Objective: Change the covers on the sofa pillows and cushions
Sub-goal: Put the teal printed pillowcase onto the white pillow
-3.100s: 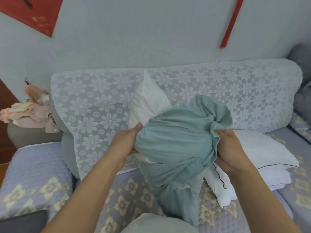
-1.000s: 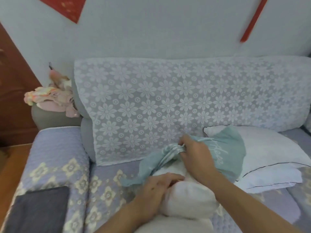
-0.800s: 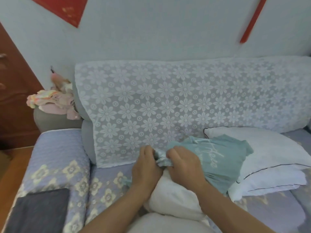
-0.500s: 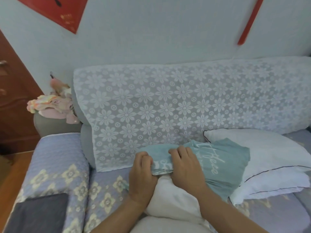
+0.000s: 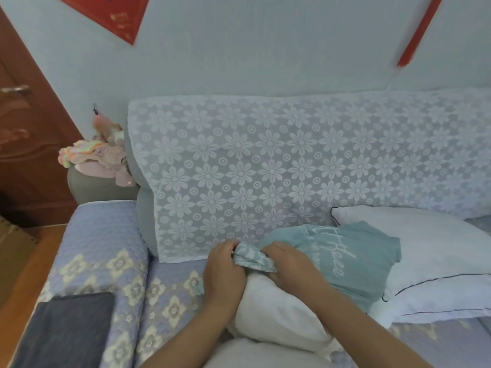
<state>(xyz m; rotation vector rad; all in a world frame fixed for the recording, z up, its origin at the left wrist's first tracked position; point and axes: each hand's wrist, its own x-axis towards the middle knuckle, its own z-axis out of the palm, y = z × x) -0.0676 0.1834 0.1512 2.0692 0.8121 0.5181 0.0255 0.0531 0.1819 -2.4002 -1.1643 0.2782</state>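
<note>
A white pillow insert (image 5: 276,312) lies on the sofa seat in front of me, its far end inside a teal cover (image 5: 353,264) with white lettering. The cover's patterned edge (image 5: 252,257) is bunched between my hands. My left hand (image 5: 223,272) pinches that edge at its left end. My right hand (image 5: 289,266) grips the same bunched edge from the right, pressing down on the insert. The part of the insert inside the cover is hidden.
Two white pillows with dark piping (image 5: 435,261) are stacked to the right, touching the teal cover. A lace floral throw (image 5: 265,168) hangs over the sofa back. A dark grey cloth (image 5: 66,328) lies on the left armrest. Pink clothes (image 5: 98,158) sit on the far armrest.
The insert and cover have come down from chest height onto the seat. My hands have met at the cover's bunched edge, which has slid a little further along the insert.
</note>
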